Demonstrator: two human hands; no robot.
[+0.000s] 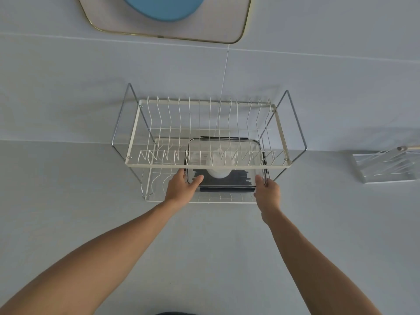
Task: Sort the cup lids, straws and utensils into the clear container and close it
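gripping lidded clear container point(227, 153), both hands

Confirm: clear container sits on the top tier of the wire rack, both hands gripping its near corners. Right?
Not quite. The head view shows the clear container on the lower tier of the wire rack, under the top tier's wires. The rest stands: left hand and right hand are at its near corners.

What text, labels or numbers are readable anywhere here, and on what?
None readable.
Clear container on the lower tier of the wire dish rack: no label or print visible.
Left hand and right hand at the container's sides: no markings.
Clear acrylic stand at right: no text.
Blue round object at top: plain.
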